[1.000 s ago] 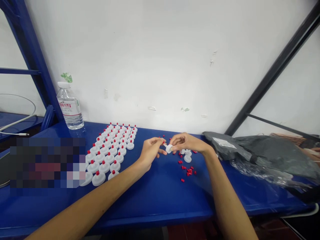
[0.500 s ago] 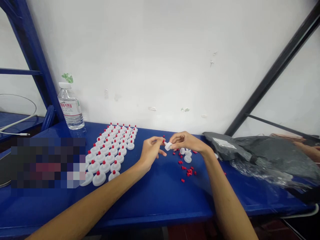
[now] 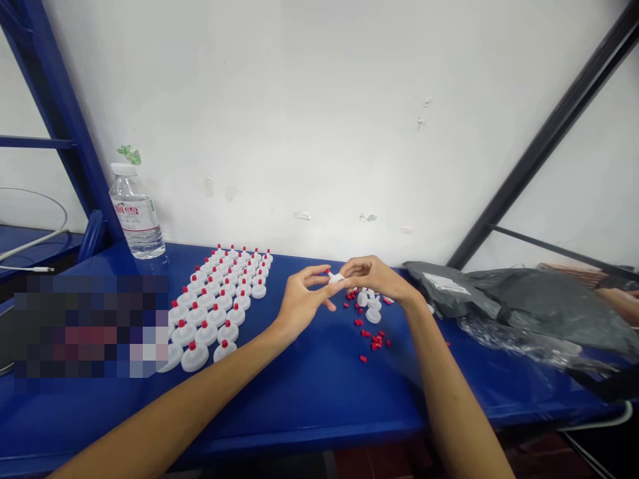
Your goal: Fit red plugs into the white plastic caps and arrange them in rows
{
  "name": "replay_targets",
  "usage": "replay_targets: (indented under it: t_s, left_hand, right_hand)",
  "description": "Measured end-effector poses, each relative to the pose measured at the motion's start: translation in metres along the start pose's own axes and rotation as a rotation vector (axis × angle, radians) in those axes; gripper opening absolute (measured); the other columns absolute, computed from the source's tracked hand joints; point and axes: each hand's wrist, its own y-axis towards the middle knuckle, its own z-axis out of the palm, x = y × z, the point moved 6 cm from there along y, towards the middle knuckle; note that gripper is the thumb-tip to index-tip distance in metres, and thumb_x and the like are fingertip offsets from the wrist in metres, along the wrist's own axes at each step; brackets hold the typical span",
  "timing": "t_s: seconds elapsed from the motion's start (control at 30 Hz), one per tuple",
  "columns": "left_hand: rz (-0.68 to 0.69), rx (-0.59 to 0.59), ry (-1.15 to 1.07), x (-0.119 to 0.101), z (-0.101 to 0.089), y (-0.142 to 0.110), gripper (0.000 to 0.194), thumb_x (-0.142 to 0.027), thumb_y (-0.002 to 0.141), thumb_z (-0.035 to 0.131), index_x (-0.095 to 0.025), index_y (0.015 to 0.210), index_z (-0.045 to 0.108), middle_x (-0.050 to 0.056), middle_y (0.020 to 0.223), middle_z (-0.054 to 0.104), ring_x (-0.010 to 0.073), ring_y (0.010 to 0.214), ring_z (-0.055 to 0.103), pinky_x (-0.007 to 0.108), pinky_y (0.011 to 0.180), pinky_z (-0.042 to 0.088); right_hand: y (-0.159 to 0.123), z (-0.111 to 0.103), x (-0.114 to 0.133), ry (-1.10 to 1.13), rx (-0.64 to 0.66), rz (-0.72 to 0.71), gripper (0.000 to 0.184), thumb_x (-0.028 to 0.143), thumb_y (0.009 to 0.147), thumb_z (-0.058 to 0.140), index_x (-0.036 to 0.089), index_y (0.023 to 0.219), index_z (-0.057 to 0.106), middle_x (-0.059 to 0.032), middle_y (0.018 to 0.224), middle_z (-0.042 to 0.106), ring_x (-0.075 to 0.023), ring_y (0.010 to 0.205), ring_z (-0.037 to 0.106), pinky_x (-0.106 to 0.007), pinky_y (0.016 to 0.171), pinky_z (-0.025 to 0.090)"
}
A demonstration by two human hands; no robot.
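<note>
Above the blue table point(image 3: 299, 392), a white nozzle lid point(image 3: 336, 279) with a red tip cap is held between both hands. My right hand point(image 3: 375, 276) pinches the lid's wide base from the right. My left hand point(image 3: 302, 299) meets it from the left, thumb against the base and fingertips by the red tip. Below my right hand lie loose red caps point(image 3: 377, 342) and several bare white lids point(image 3: 373, 315). To the left stand rows of white lids point(image 3: 194, 358) with red caps on their tips.
A water bottle point(image 3: 137, 216) stands at the back left, near the blue frame post. Grey plastic bags point(image 3: 549, 299) and clear wrap point(image 3: 519, 346) lie on the right. A white cable point(image 3: 37, 245) runs at far left. Another person's hand point(image 3: 622, 303) shows at the right edge.
The lid has tilted in my fingers so its red tip points more upward. My left thumb has come onto the base, and the left fingers have shifted around the tip.
</note>
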Motion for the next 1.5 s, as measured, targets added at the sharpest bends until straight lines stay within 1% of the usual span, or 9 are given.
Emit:
replay_targets:
  t_s: [0.27, 0.5, 0.93, 1.13, 1.2, 1.27, 1.3, 1.37, 1.5]
  left_hand:
    - [0.002, -0.023, -0.022, 0.005, -0.002, -0.001, 0.060, -0.036, 0.073, 0.085, -0.011, 0.123, 0.066, 0.017, 0.111, 0.075, 0.0122, 0.045, 0.065, 0.026, 0.052, 0.052]
    - [-0.002, -0.024, -0.039, 0.000, -0.003, -0.002, 0.061, -0.034, 0.070, 0.087, -0.010, 0.123, 0.067, 0.016, 0.115, 0.074, 0.0083, 0.039, 0.060, 0.025, 0.044, 0.048]
    - [0.003, 0.019, -0.018, 0.005, -0.001, 0.001, 0.060, -0.036, 0.074, 0.083, -0.008, 0.123, 0.063, 0.018, 0.113, 0.073, 0.0085, 0.043, 0.061, 0.022, 0.040, 0.041]
    - [0.040, -0.028, 0.141, 0.002, -0.001, -0.002, 0.068, -0.047, 0.082, 0.073, -0.019, 0.140, 0.049, 0.011, 0.116, 0.071, 0.0089, 0.048, 0.064, 0.022, 0.046, 0.043]
    - [0.095, -0.112, 0.245, -0.004, -0.004, -0.005, 0.063, -0.046, 0.085, 0.069, -0.022, 0.139, 0.046, 0.006, 0.110, 0.070, 0.0076, 0.050, 0.062, 0.022, 0.050, 0.043]
    - [0.186, -0.128, 0.357, -0.012, -0.003, -0.010, 0.037, -0.041, 0.091, 0.060, -0.021, 0.122, 0.056, 0.001, 0.094, 0.069, 0.0069, 0.050, 0.057, 0.021, 0.051, 0.040]
    - [0.241, -0.094, 0.417, -0.015, 0.001, -0.012, 0.024, -0.037, 0.094, 0.055, -0.020, 0.110, 0.061, -0.001, 0.082, 0.066, 0.0071, 0.049, 0.053, 0.021, 0.051, 0.038]
    - [0.366, 0.025, 0.551, -0.020, 0.012, -0.019, 0.017, -0.028, 0.096, 0.049, -0.020, 0.091, 0.063, -0.005, 0.062, 0.057, 0.0083, 0.047, 0.047, 0.023, 0.052, 0.034]
    - [0.636, 0.165, 0.799, -0.020, 0.034, -0.040, 0.014, -0.021, 0.090, 0.052, -0.020, 0.085, 0.065, -0.005, 0.053, 0.051, 0.0106, 0.048, 0.047, 0.026, 0.055, 0.033]
  right_hand:
    - [0.001, 0.000, 0.000, -0.027, -0.028, 0.017, 0.033, 0.040, 0.071, 0.084, 0.016, 0.090, 0.075, -0.0044, 0.074, 0.074, -0.0170, 0.070, 0.067, -0.026, 0.063, 0.048]
    - [0.002, 0.001, 0.000, -0.045, -0.039, 0.000, 0.030, 0.039, 0.072, 0.084, 0.016, 0.089, 0.075, -0.0032, 0.070, 0.073, -0.0145, 0.062, 0.063, -0.024, 0.056, 0.043]
    - [0.002, 0.002, -0.001, -0.028, -0.035, 0.006, 0.028, 0.037, 0.072, 0.084, 0.016, 0.088, 0.075, -0.0042, 0.074, 0.074, -0.0155, 0.068, 0.066, -0.024, 0.061, 0.047]
    - [0.004, 0.000, -0.005, -0.046, -0.066, -0.001, 0.032, 0.042, 0.074, 0.082, 0.016, 0.092, 0.074, -0.0030, 0.074, 0.073, -0.0134, 0.064, 0.063, -0.023, 0.058, 0.046]
    - [0.005, -0.003, -0.008, -0.061, -0.095, -0.003, 0.030, 0.040, 0.075, 0.081, 0.017, 0.093, 0.074, -0.0026, 0.074, 0.072, -0.0135, 0.064, 0.063, -0.023, 0.058, 0.047]
    - [0.006, -0.005, -0.013, -0.088, -0.129, 0.006, 0.028, 0.038, 0.075, 0.080, 0.017, 0.092, 0.073, -0.0025, 0.074, 0.072, -0.0144, 0.065, 0.065, -0.024, 0.058, 0.049]
    - [0.007, -0.004, -0.016, -0.108, -0.134, 0.010, 0.027, 0.036, 0.075, 0.079, 0.016, 0.091, 0.073, -0.0026, 0.075, 0.073, -0.0151, 0.066, 0.066, -0.024, 0.059, 0.050]
    - [0.012, 0.003, -0.021, -0.161, -0.114, 0.008, 0.021, 0.031, 0.075, 0.078, 0.016, 0.089, 0.074, -0.0030, 0.076, 0.074, -0.0161, 0.067, 0.067, -0.025, 0.061, 0.051]
    - [0.027, 0.037, -0.026, -0.302, -0.040, -0.047, 0.013, 0.025, 0.074, 0.077, 0.018, 0.086, 0.076, -0.0017, 0.076, 0.074, -0.0165, 0.068, 0.068, -0.025, 0.062, 0.050]
